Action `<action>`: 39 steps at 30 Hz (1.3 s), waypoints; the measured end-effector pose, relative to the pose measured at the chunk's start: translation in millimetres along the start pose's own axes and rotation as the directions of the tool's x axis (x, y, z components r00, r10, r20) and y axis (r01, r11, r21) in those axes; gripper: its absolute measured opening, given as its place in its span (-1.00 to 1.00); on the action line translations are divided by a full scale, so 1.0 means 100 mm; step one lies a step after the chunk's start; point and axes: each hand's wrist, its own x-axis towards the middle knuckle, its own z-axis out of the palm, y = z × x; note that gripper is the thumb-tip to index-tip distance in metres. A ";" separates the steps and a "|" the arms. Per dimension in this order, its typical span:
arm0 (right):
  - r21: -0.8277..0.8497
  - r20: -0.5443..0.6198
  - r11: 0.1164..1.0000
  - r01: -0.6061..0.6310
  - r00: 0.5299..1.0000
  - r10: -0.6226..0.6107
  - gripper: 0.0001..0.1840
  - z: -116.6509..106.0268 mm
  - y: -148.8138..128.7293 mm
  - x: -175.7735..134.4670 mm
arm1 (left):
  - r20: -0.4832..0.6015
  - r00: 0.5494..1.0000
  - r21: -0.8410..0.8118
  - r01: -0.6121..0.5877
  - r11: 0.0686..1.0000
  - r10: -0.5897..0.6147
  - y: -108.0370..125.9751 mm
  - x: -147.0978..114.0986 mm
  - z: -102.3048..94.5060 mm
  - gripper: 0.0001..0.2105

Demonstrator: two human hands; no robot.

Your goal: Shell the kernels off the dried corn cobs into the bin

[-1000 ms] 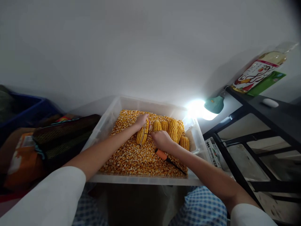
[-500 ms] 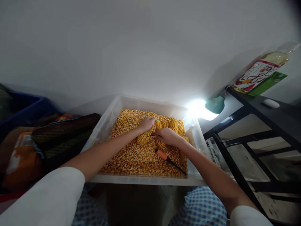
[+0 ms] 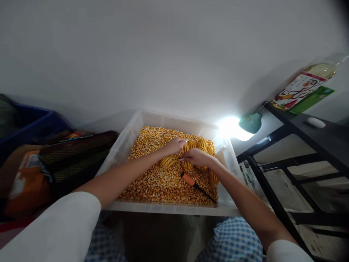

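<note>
My left hand [image 3: 176,146] is closed around the upper part of a yellow corn cob [image 3: 167,161], which slants over the loose kernels. Close beside it, my right hand [image 3: 196,157] is closed, with a thin dark tool [image 3: 178,158] showing at its fingertips against the cob; most of the tool is hidden. Several more cobs [image 3: 202,144] lie behind and under the right hand. An orange-handled screwdriver [image 3: 188,178] with a dark shaft rests on the corn kernels [image 3: 155,185]. The kernels fill the bottom of a translucent plastic bin [image 3: 163,208].
A lit lamp with a green base [image 3: 251,123] hangs at the bin's right rear corner. To the right stands a black shelf rack [image 3: 297,125] with a bottle [image 3: 305,85] on top. On the left are a black mesh bag [image 3: 81,156] and a blue crate [image 3: 35,122].
My left hand has shifted slightly right, nearer my right hand, with the cob in it. The thin dark tool shows less than before. The screwdriver lies where it was.
</note>
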 end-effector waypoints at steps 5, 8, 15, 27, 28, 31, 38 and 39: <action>0.031 0.028 0.999 -0.010 1.000 0.009 -0.65 -0.01 0.03 0.01 | 0.007 0.998 0.096 -0.070 0.993 0.070 0.03 -0.03 0.07 -0.58; -0.041 -0.013 0.999 0.002 1.000 -0.002 -0.61 -0.03 0.04 0.00 | -0.064 0.997 -0.037 0.036 0.999 -0.039 -0.07 0.03 0.02 -0.59; -0.187 -0.141 0.976 -0.115 0.986 0.090 -0.52 0.01 0.03 0.04 | 0.003 0.948 -0.528 0.271 0.805 -0.317 -0.25 0.13 -0.17 -0.61; -0.219 -0.140 0.965 -0.144 0.983 0.116 -0.53 0.07 0.03 0.08 | -0.043 0.947 -0.585 0.234 0.776 -0.318 -0.37 0.16 -0.16 -0.64; -0.220 -0.157 0.963 -0.155 0.980 0.122 -0.53 0.08 0.04 0.08 | -0.036 0.947 -0.595 0.236 0.768 -0.319 -0.38 0.16 -0.16 -0.64; -0.212 -0.148 0.968 -0.131 0.984 0.100 -0.52 0.11 0.02 0.10 | -0.029 0.941 -0.611 0.250 0.751 -0.336 -0.37 0.16 -0.16 -0.65; -0.184 -0.166 0.975 -0.121 0.982 0.091 -0.52 0.15 -0.05 0.11 | -0.026 0.928 -0.594 0.285 0.753 -0.372 -0.30 0.15 -0.16 -0.65; -0.185 -0.152 0.978 -0.098 0.986 0.070 -0.53 0.16 -0.05 0.11 | -0.030 0.927 -0.588 0.287 0.756 -0.375 -0.30 0.15 -0.16 -0.65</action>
